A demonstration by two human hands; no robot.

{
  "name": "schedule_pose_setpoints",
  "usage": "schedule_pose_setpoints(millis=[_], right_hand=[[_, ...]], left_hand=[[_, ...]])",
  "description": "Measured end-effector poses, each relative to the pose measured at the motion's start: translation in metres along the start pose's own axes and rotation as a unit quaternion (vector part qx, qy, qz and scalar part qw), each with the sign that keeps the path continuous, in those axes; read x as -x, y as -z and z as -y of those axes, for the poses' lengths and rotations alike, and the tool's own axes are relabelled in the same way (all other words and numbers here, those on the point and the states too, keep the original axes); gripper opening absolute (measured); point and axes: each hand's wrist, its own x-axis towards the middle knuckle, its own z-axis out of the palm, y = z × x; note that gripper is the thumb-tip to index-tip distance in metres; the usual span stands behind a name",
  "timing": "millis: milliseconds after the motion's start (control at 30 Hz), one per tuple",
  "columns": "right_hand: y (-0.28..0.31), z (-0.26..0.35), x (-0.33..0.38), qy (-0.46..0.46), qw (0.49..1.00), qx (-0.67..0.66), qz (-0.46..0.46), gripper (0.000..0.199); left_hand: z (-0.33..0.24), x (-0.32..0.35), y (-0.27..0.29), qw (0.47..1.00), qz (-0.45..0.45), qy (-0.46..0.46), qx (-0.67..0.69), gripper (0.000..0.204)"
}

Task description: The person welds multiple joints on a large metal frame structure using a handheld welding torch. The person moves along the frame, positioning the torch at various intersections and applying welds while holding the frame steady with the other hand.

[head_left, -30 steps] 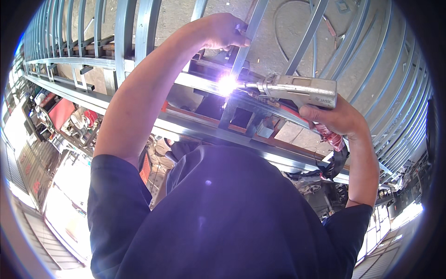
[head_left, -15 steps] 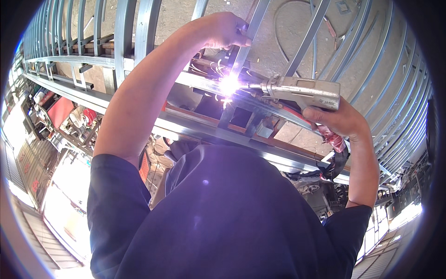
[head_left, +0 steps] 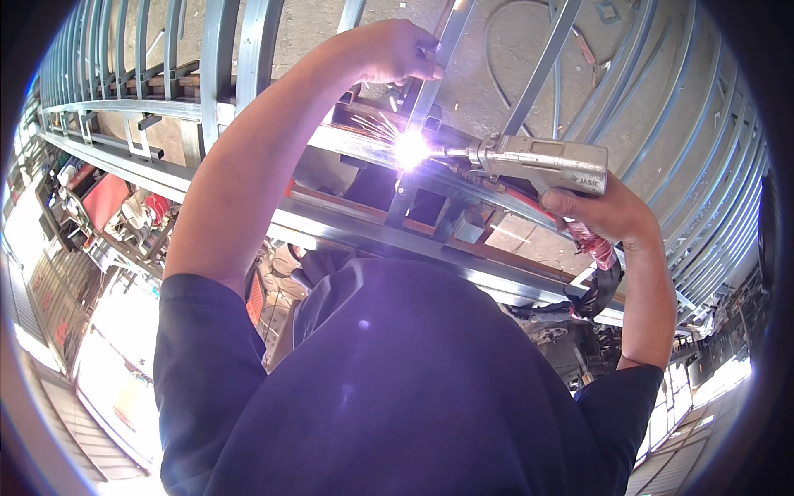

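Note:
My right hand [head_left: 619, 208] is wrapped round the handle of a grey metal welding gun [head_left: 542, 157], thumb along its side. The gun's thin tip points left into a glaring white-violet arc [head_left: 411, 151], which throws sparks up and to the left. The arc sits where an upright metal bar [head_left: 451, 35] meets a long crosswise metal rail [head_left: 351, 142]; its glare hides the joint itself. Farther up that bar, my left hand [head_left: 395, 51] is closed on it, fingers and thumb at its left edge. Red wrapping [head_left: 591, 244] covers the gun's lower handle.
Rows of parallel metal bars [head_left: 542, 66] spread to the right, with more at the far left. A cable [head_left: 490, 54] loops on the concrete floor beyond. Nearer me runs another long rail [head_left: 463, 263]. A red panel [head_left: 107, 201] stands among clutter at left.
The arc and gun tip have shifted very slightly right along the joint. The sparks now fan up and left. Both hands keep their grip.

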Motion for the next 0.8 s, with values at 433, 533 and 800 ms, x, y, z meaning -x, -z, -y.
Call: schedule_pose_setpoints(millis=[433,533,800], right_hand=[[0.043,-0.05,0.063,0.028,0.993,-0.087,-0.074,0.062],[0.053,-0.066,0.068,-0.014,0.996,-0.042,-0.079,0.072],[0.049,-0.077,0.057,-0.007,0.999,-0.017,-0.042,0.082]], left_hand=[[-0.046,0.014,-0.011,0.957,-0.234,-0.055,-0.165,0.057],[-0.083,0.012,-0.051,0.976,-0.179,-0.062,-0.111,0.055],[-0.083,-0.023,-0.088,0.993,-0.07,-0.041,-0.08,0.056]])
